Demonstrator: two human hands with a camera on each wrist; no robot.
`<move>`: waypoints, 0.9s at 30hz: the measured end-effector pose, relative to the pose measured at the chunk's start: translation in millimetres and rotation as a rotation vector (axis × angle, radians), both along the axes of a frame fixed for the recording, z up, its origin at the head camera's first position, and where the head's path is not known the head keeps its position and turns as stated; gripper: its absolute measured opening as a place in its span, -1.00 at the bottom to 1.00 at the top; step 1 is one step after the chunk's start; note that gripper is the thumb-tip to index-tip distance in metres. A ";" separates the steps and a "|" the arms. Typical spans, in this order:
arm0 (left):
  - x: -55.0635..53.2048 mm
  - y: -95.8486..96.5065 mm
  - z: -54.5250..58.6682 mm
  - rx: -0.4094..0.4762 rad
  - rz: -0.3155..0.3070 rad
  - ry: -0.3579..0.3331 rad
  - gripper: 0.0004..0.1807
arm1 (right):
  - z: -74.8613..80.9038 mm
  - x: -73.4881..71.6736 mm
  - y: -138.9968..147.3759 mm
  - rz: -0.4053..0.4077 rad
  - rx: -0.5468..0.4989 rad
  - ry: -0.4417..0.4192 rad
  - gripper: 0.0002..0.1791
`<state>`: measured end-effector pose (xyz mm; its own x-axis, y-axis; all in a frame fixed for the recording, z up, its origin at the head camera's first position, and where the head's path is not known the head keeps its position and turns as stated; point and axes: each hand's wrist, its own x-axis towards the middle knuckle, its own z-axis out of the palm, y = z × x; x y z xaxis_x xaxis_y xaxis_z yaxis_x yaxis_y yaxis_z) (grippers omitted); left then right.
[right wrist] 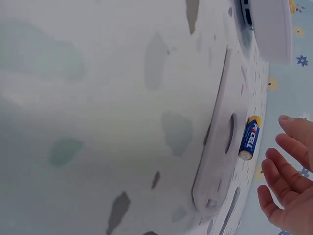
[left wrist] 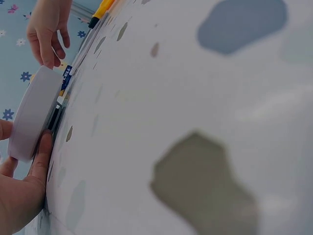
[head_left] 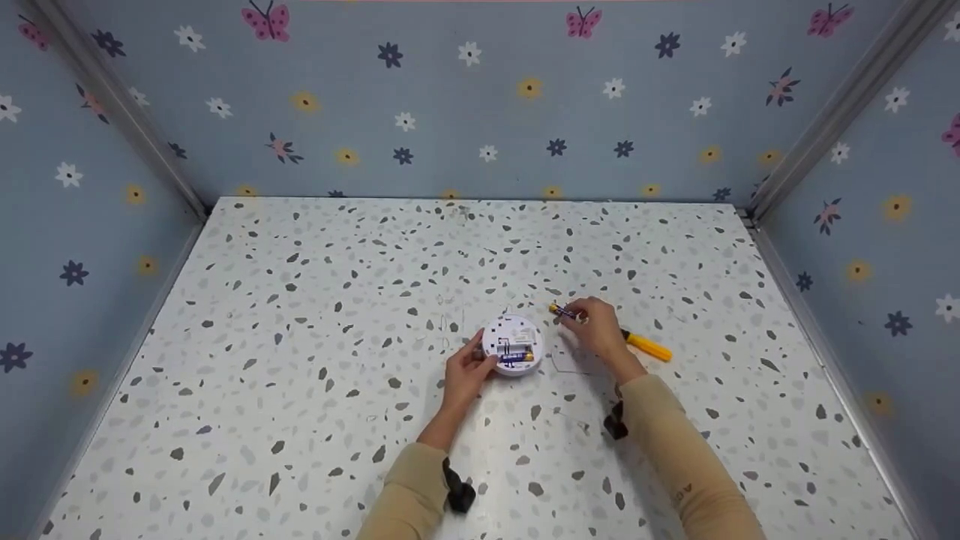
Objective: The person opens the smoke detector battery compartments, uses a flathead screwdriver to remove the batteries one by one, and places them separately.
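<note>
My left hand [head_left: 466, 371] grips a white round device [head_left: 525, 330] at its left edge, thumb and fingers on either side of the rim. The device's back faces up with its battery compartment exposed, and a blue and yellow battery [head_left: 517, 358] lies in the lower slot. To its right, my right hand [head_left: 598, 328] hovers with fingers loosely bent beside a loose AA-size battery [right wrist: 250, 138]. In the right wrist view, a small gap separates the fingertips from this battery, which lies on the table. Nearer the person lies a flat white cover [right wrist: 220, 142] with an oval hole.
A tool with a yellow handle [head_left: 649, 346] and black collar, resembling a screwdriver, lies right of my right hand. The speckled white table [head_left: 300, 337] is bordered by flower-patterned panels [head_left: 480, 97] at the back and both sides.
</note>
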<state>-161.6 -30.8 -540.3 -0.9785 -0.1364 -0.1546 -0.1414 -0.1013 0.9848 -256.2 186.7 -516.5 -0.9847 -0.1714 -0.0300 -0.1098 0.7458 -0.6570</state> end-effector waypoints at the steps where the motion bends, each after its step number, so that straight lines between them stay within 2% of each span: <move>1: 1.2 0.1 3.1 -0.001 0.002 0.002 -0.43 | -0.2 1.5 -0.9 0.002 0.001 0.006 -0.75; 3: 1.7 0.0 4.3 0.002 0.005 -0.002 -0.43 | -0.5 4.4 -2.3 0.009 0.004 0.015 -0.75; 10: -8.0 0.7 -25.0 -0.006 0.010 0.019 -0.43 | 2.3 19.7 -8.1 0.074 -0.027 0.073 -0.79; 20: -6.6 0.7 -23.3 -0.010 0.006 0.040 -0.44 | 4.5 38.5 -20.7 0.175 -0.064 0.172 -0.82; 27: -7.2 1.2 -24.7 -0.012 0.005 0.041 -0.45 | 5.3 48.0 -29.5 0.209 -0.081 0.153 -0.86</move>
